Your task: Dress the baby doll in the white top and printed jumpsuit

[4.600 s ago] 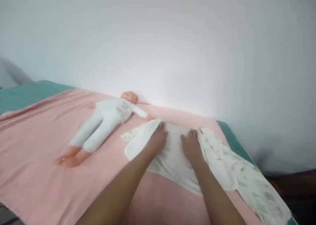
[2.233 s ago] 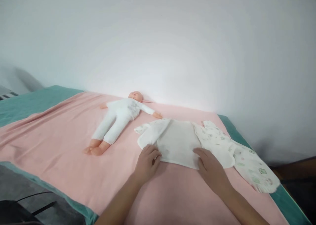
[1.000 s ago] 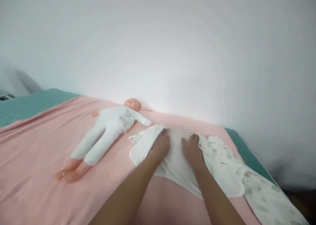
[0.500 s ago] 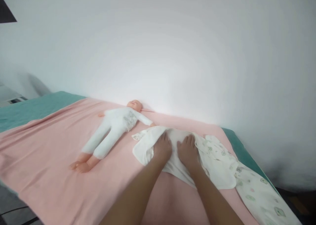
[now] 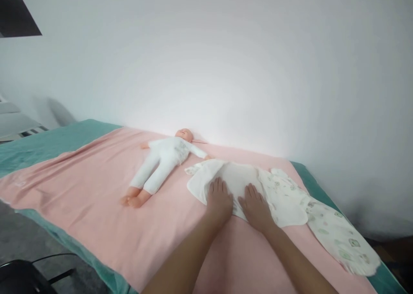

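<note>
My left hand (image 5: pixel 220 201) lies flat, fingers spread, on a white baby garment (image 5: pixel 240 176) laid open on a pink sheet. Beside it my right hand (image 5: pixel 256 206) also rests palm down on the cloth, fingers stretched out. Both hands press near the garment's lower edge. A printed white garment (image 5: pixel 338 231) with green animal patterns stretches from its right side toward the table edge; whether the two are joined I cannot tell. To the left, a baby doll (image 5: pixel 164 158) in a white outfit lies on its back, one hand close to the garment.
The pink sheet (image 5: pixel 97 191) covers most of a teal surface (image 5: pixel 87 130) against a white wall (image 5: pixel 226 62). A black object (image 5: pixel 24 277) with a cable is at the lower left. White furniture (image 5: pixel 16 122) stands at the far left.
My hands have slid toward me over the white cloth, from its middle to its near edge. The cloth looks flatter. The view has shifted slightly left and back.
</note>
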The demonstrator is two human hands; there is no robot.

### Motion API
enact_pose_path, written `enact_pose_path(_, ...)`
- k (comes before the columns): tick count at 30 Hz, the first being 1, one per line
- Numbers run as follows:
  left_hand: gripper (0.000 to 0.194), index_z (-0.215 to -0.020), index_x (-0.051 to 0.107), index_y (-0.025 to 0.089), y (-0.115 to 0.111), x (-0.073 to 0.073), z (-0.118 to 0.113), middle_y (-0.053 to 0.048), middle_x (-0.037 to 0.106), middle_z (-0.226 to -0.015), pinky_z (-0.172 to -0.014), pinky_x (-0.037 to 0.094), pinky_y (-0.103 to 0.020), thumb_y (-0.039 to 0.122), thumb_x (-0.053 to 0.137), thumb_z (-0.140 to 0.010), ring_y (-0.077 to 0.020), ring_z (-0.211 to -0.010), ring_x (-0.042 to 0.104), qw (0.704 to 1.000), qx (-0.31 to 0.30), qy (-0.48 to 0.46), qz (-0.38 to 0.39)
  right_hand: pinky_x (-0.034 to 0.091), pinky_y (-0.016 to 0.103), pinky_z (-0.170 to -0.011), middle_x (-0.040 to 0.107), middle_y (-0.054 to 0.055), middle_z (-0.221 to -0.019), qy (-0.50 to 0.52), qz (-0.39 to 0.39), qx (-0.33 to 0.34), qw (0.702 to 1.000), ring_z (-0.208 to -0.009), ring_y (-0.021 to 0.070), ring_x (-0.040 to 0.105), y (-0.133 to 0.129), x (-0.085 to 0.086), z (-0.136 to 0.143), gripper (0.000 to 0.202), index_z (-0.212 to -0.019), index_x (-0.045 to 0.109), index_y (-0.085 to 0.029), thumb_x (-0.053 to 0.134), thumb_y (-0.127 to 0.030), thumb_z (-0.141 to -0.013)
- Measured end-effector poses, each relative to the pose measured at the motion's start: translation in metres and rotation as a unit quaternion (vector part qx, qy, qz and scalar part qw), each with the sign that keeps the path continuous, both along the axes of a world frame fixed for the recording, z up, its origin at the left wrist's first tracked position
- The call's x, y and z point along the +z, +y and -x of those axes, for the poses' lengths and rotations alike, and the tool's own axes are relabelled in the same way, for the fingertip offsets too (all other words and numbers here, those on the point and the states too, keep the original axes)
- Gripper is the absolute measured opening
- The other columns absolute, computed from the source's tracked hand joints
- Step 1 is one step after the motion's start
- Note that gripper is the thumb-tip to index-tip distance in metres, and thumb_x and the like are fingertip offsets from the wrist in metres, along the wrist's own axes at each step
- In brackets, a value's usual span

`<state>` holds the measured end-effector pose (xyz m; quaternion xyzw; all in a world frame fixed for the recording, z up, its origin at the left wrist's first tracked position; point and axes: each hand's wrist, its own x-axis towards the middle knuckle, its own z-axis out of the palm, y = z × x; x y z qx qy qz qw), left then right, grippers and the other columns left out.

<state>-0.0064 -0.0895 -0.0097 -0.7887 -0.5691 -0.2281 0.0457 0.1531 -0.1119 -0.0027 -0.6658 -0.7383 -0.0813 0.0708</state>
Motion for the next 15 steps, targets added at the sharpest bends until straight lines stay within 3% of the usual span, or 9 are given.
enact_pose_path(9, 0.053, -0.14, 0.039, 0.006, -0.036, 0.008, 0.03, -0.017, 0.044, -0.145, -0.115, 0.026, -0.053, 0.033, 0.026, -0.097, -0.029, -0.14, 0.031, 0.996, -0.085, -0.02, -0.02, 0.032, 0.05, -0.11, 0.032, 0.018, -0.148, 0.076, 0.003, 0.064, 0.995, -0.14, 0.0281, 0.025, -0.033, 0.012, -0.005, 0.067, -0.141, 0.04, -0.004, 0.014, -0.049, -0.099)
enact_pose_path(12, 0.05, -0.141, 0.039, 0.011, -0.042, 0.018, 0.047, -0.013, 0.043, -0.147, -0.115, 0.028, -0.052, 0.032, 0.029, -0.097, -0.0264, -0.14, 0.032, 0.993, -0.107, -0.044, -0.025, 0.03, 0.047, -0.113, 0.037, 0.013, -0.146, 0.125, -0.027, 0.089, 0.988, -0.138, 0.0256, 0.03, -0.028, 0.026, 0.012, 0.06, -0.142, 0.041, -0.011, 0.018, -0.047, -0.099)
enact_pose_path(15, 0.047, -0.14, 0.04, 0.015, -0.036, 0.038, 0.08, -0.011, 0.041, -0.148, -0.114, 0.031, -0.051, 0.03, 0.032, -0.096, -0.0252, -0.141, 0.03, 0.991, -0.076, -0.092, -0.054, 0.028, 0.043, -0.115, 0.038, 0.009, -0.146, 0.187, -0.056, 0.132, 0.972, -0.136, 0.0235, 0.034, -0.002, 0.046, 0.049, 0.055, -0.143, 0.04, -0.017, 0.028, -0.047, -0.098)
